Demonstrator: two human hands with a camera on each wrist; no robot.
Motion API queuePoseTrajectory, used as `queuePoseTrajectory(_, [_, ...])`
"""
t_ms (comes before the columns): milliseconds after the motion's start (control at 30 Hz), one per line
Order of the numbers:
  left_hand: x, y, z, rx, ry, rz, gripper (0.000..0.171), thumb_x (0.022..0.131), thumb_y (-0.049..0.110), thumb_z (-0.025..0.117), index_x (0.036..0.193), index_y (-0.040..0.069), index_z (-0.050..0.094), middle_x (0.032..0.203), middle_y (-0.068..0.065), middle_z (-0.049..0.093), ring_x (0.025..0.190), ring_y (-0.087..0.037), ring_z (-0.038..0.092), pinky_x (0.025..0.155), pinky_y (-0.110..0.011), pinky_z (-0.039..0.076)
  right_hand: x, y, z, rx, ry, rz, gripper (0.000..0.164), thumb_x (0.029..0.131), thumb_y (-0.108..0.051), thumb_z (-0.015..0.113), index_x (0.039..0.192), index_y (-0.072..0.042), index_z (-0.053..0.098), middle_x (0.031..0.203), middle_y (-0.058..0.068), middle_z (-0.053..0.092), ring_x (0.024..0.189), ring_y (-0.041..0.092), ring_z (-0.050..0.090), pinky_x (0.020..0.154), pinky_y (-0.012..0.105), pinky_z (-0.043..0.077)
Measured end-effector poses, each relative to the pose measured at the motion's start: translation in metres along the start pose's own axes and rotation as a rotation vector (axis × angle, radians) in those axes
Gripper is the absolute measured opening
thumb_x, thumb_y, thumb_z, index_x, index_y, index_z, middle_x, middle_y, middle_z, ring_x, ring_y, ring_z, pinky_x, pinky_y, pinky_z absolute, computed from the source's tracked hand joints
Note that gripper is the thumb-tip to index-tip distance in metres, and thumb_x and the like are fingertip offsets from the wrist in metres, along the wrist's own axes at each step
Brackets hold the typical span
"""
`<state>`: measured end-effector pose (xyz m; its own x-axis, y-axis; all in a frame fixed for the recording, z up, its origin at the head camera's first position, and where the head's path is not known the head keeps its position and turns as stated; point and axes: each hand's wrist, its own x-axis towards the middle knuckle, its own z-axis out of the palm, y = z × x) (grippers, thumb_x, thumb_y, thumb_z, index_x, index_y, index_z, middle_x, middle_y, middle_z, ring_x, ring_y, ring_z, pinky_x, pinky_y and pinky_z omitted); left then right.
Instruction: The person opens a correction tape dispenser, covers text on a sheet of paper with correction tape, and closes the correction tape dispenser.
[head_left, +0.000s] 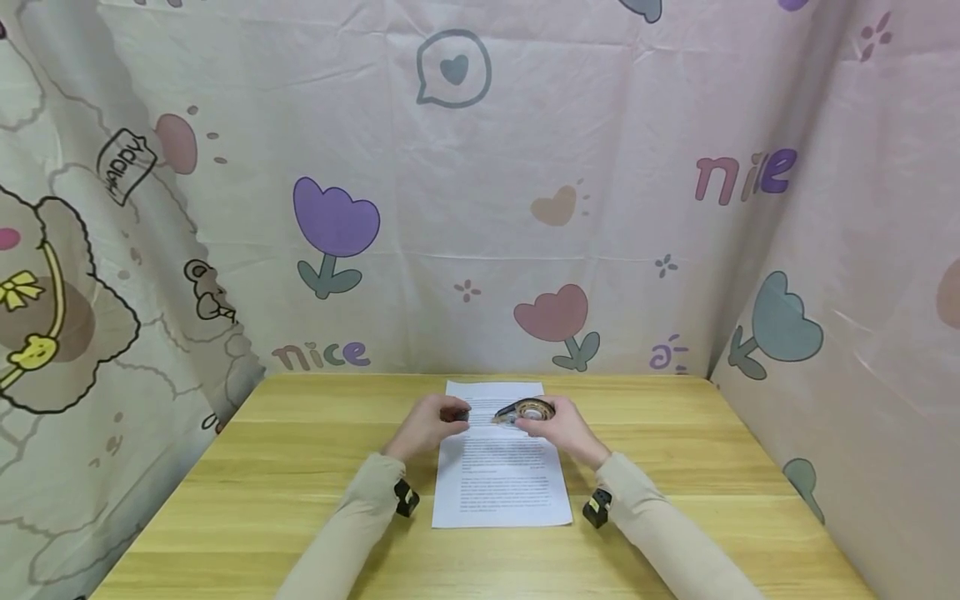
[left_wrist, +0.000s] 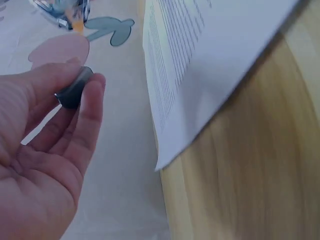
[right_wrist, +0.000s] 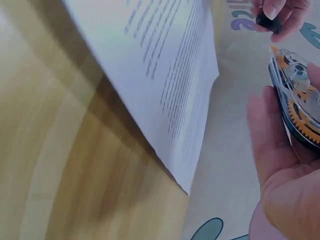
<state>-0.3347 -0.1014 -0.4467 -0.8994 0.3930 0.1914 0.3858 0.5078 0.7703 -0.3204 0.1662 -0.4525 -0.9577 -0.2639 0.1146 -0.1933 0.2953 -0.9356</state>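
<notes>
A correction tape dispenser [right_wrist: 300, 100] with a clear body and orange gears is gripped by my right hand [head_left: 561, 427]. Its orange tip points left, toward my other hand. Between thumb and fingers, my left hand [head_left: 429, 427] pinches a small dark cap [left_wrist: 75, 90], apart from the dispenser's tip. Both hands are over the upper part of a printed sheet of paper [head_left: 502, 492], which lies on the table. In the right wrist view the cap shows beyond the dispenser's tip.
The wooden table [head_left: 315, 467] extends around the paper on all sides. A patterned curtain [head_left: 465, 167] hangs behind the table's far edge and along both sides. Each wrist carries a small black camera [head_left: 406, 498].
</notes>
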Motion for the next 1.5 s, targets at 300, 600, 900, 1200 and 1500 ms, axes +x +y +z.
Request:
queuePoseTrajectory(300, [0.0,0.005,0.012,-0.027,-0.003,0.02,0.027,0.086,0.009,0.074,0.113,0.005,0.072,0.106,-0.009,0.072,0.092,-0.015,0.067,0.081,-0.029,0.058,0.001,0.003,0.004,-0.046,-0.008,-0.081,0.035,0.082,-0.01,0.078,0.114,-0.004,0.065,0.116,0.016,0.064,0.096,0.018,0.064,0.082,0.024,0.055])
queuePoseTrajectory(600, [0.001,0.01,0.012,-0.061,-0.021,0.049,0.028,0.086,0.009,0.074,0.113,0.005,0.072,0.103,-0.007,0.072,0.088,-0.014,0.067,0.08,-0.026,0.058,0.0,0.0,0.005,-0.005,-0.033,-0.083,0.035,0.081,-0.014,0.079,0.113,-0.007,0.066,0.118,0.013,0.063,0.095,0.017,0.063,0.081,0.023,0.056])
queuePoseTrajectory(900, [0.002,0.014,0.014,-0.105,-0.029,0.085,0.027,0.084,0.007,0.076,0.111,0.004,0.073,0.103,-0.011,0.073,0.085,-0.013,0.068,0.077,-0.023,0.058,0.002,-0.001,0.009,0.003,-0.059,-0.084,0.038,0.084,-0.016,0.078,0.117,-0.005,0.064,0.118,0.015,0.062,0.095,0.016,0.062,0.079,0.023,0.055])
queuePoseTrajectory(1200, [0.004,0.014,0.013,-0.129,-0.033,0.055,0.028,0.085,0.008,0.075,0.113,0.006,0.073,0.106,-0.009,0.072,0.086,-0.012,0.067,0.077,-0.023,0.058,0.003,-0.005,0.011,-0.003,-0.057,-0.062,0.038,0.084,-0.017,0.078,0.118,-0.009,0.064,0.119,0.014,0.061,0.099,0.019,0.062,0.083,0.026,0.055])
queuePoseTrajectory(1500, [0.004,0.015,0.011,-0.138,-0.041,0.057,0.026,0.084,0.008,0.076,0.11,0.006,0.074,0.104,-0.009,0.073,0.084,-0.013,0.066,0.076,-0.024,0.058,0.006,-0.005,0.014,-0.013,-0.075,-0.105,0.034,0.085,-0.006,0.075,0.117,-0.003,0.063,0.118,0.017,0.061,0.097,0.019,0.062,0.081,0.023,0.056])
